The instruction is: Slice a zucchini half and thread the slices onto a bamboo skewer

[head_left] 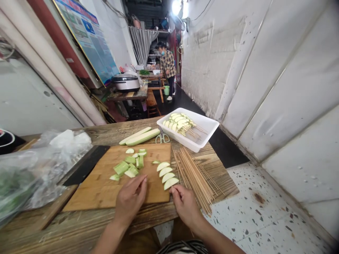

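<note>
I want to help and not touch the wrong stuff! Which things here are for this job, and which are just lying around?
For the job: left hand, right hand, vegetable slices, cutting board, wooden skewers, white tray.

Just lying around: scissors, plastic bag, rice cooker, green bucket.

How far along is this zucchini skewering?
Done: loaded skewers lie in the white tray. In hand: the left hand and right hand pinch what looks like a skewer beside the slices. Left: chunks on the board, zucchini strips, and loose skewers.
</note>
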### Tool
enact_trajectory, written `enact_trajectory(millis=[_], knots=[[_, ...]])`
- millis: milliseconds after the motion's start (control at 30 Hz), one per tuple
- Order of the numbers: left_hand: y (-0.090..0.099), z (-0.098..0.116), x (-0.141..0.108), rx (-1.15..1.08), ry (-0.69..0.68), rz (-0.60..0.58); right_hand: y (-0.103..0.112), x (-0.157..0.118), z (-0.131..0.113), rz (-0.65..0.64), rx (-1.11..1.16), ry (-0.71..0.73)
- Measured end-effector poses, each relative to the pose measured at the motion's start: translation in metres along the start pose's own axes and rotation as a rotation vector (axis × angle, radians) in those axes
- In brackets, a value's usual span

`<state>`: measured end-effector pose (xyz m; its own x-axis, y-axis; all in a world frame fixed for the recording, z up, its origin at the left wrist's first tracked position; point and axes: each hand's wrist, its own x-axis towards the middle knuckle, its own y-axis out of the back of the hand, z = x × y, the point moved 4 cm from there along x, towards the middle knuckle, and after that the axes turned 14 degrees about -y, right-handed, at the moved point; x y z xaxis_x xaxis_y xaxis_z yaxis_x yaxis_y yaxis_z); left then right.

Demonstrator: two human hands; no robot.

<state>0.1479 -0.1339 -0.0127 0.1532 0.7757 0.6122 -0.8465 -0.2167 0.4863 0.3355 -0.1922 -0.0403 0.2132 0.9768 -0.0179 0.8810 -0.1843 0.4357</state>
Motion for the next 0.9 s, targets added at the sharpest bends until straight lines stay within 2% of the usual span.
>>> enact_trajectory(millis=[233, 367, 500, 567, 733, 900], knots=[[-0.007, -0.022, -0.023, 0.087, -0.024, -0.082, 0.013, 0.0, -0.016, 0.042, -0.127, 0.074], [-0.012, -0.025, -0.028, 0.129, -0.114, -0.129, 0.019, -0.002, -0.024, 0.094, -0.225, 0.145], [-0.013, -0.025, -0.03, 0.168, -0.255, -0.14, 0.037, 0.01, -0.037, 0.173, -0.562, 0.279], [-0.013, -0.024, -0.029, 0.159, -0.31, -0.122, 0.056, 0.026, -0.047, 0.205, -0.739, 0.302], [-0.01, -0.02, -0.026, 0.155, -0.43, -0.061, 0.109, 0.095, -0.078, 0.24, -0.899, 0.279], [-0.01, -0.026, -0.028, 0.193, -0.459, -0.066, 0.131, 0.186, -0.085, 0.287, -1.05, 0.119]])
